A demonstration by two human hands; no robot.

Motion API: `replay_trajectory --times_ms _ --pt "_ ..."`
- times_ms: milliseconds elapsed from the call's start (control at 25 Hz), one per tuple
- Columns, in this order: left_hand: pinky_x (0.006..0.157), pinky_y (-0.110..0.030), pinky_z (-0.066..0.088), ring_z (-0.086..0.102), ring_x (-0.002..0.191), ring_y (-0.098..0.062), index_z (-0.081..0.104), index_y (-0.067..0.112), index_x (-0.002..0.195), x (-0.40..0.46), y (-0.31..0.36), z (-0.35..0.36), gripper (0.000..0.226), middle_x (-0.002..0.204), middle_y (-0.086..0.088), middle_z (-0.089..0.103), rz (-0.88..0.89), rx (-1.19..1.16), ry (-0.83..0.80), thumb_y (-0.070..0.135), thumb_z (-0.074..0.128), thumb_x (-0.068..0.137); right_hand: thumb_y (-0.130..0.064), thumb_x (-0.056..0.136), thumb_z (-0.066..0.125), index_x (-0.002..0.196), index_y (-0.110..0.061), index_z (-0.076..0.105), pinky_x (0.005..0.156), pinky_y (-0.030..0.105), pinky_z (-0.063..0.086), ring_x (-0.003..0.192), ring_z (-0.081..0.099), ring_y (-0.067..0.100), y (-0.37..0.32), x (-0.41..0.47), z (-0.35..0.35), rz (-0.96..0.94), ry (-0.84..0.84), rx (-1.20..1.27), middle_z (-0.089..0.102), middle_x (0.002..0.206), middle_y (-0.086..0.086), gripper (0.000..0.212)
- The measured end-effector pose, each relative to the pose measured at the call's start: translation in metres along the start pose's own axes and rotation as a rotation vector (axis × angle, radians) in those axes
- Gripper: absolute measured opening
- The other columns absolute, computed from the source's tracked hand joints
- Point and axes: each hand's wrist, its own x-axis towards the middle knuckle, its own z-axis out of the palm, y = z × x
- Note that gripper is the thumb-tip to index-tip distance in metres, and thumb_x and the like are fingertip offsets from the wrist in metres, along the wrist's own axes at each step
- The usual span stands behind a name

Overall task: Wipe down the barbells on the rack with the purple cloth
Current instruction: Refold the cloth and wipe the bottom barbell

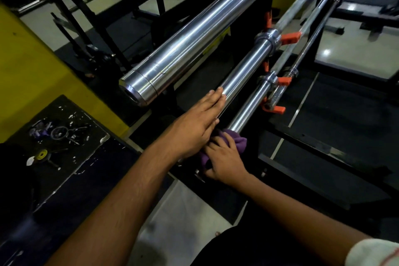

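While the left hand point(197, 124) lies flat with straight fingers pressed together on the polished chrome sleeve of the middle barbell point(244, 75), the right hand point(224, 161) curls its fingers around the crumpled purple cloth point(239, 143). This cloth is wrapped on the near end of the lower chrome barbell sleeve point(251, 103), just beside the left hand and partly hidden under it. The fingertips of the left hand reach along the middle sleeve toward its collar, and the heel of that hand touches the cloth.

Three chrome sleeves run side by side on the black steel rack point(323, 136), from the near left side toward the far right corner. The thick upper chrome barbell sleeve point(194, 43) is the highest and the nearest to the camera, and its open round end points to the left. Bright orange plastic holders point(290, 36) sit beside the collars of the barbells. Thinner steel bar shafts point(313, 4) continue from the collars toward the far right.

On the left stands a yellow painted post point(28, 67), and below it a dark mat with white paint flecks point(64, 136) lies on the floor. A white sleeve with a red mark point(375, 252) shows at the lower right corner.
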Motion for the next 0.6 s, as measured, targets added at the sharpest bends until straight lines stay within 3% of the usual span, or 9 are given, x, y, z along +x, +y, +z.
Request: replay_trajectory --times_ms 120,200,280,360,440,480,560,600 --pt "0.118 -0.011 -0.001 0.003 0.154 -0.013 0.020 0.011 0.158 0.000 0.001 0.001 0.059 0.167 0.000 0.007 -0.002 -0.006 -0.010 0.012 0.045 0.105 -0.049 0.072 0.037 0.129 -0.021 0.061 0.118 0.065 0.016 0.137 0.043 0.027 -0.011 -0.015 0.010 -0.129 -0.076 -0.054 0.064 0.130 0.000 0.068" --pt "0.125 -0.026 0.006 0.005 0.154 -0.017 0.021 0.011 0.158 0.000 0.002 0.003 0.060 0.168 -0.004 0.008 -0.010 0.081 -0.006 0.012 0.045 0.103 -0.045 0.083 0.042 0.134 -0.020 0.058 0.121 0.061 0.008 0.144 0.035 0.024 -0.005 -0.029 0.004 -0.260 -0.084 0.019 0.060 0.136 -0.002 0.060" --pt "0.125 -0.043 0.008 0.010 0.154 -0.025 0.023 0.012 0.158 -0.003 0.009 0.006 0.068 0.166 -0.012 0.012 0.062 0.375 0.034 0.019 0.050 0.096 -0.039 0.096 0.054 0.135 -0.021 0.057 0.125 0.047 0.010 0.144 0.037 0.013 0.004 -0.039 -0.018 -0.281 -0.040 0.336 0.058 0.137 -0.008 0.043" --pt "0.124 -0.050 0.007 0.014 0.153 -0.026 0.023 0.017 0.158 -0.010 0.025 0.014 0.080 0.165 -0.013 0.018 0.203 0.488 0.059 0.032 0.057 0.088 -0.023 0.098 0.064 0.132 -0.023 0.059 0.115 0.029 0.031 0.130 0.049 0.000 0.013 -0.052 -0.052 -0.090 0.008 0.759 0.060 0.133 -0.016 0.035" --pt "0.125 -0.047 0.007 0.016 0.153 -0.018 0.013 0.024 0.160 -0.014 0.043 0.033 0.082 0.164 -0.005 0.025 0.280 0.310 0.009 0.037 0.056 0.091 -0.010 0.095 0.064 0.135 -0.023 0.055 0.107 0.023 0.040 0.127 0.054 -0.001 0.029 -0.070 -0.087 0.126 0.083 1.102 0.059 0.137 -0.012 0.043" --pt "0.125 -0.044 0.006 0.017 0.152 -0.013 0.006 0.028 0.160 -0.013 0.051 0.044 0.083 0.163 0.000 0.027 0.250 0.151 -0.041 0.042 0.054 0.094 -0.011 0.094 0.063 0.135 -0.020 0.058 0.107 0.028 0.043 0.127 0.057 0.008 0.038 -0.079 -0.103 0.201 0.085 1.191 0.062 0.136 -0.003 0.042" --pt "0.126 -0.036 0.008 0.023 0.149 -0.006 0.000 0.035 0.159 -0.008 0.054 0.068 0.094 0.160 0.007 0.032 0.104 -0.156 -0.153 0.056 0.060 0.090 -0.017 0.095 0.063 0.125 -0.011 0.067 0.104 0.042 0.049 0.117 0.065 0.028 0.055 -0.096 -0.131 0.264 0.025 1.234 0.070 0.122 0.014 0.031" --pt "0.124 -0.034 0.017 0.032 0.145 -0.005 0.008 0.038 0.158 -0.005 0.051 0.077 0.094 0.156 0.008 0.039 0.044 -0.270 -0.196 0.061 0.064 0.086 -0.017 0.097 0.063 0.120 -0.008 0.069 0.101 0.042 0.051 0.112 0.067 0.030 0.063 -0.102 -0.144 0.271 0.006 1.194 0.072 0.116 0.017 0.026"
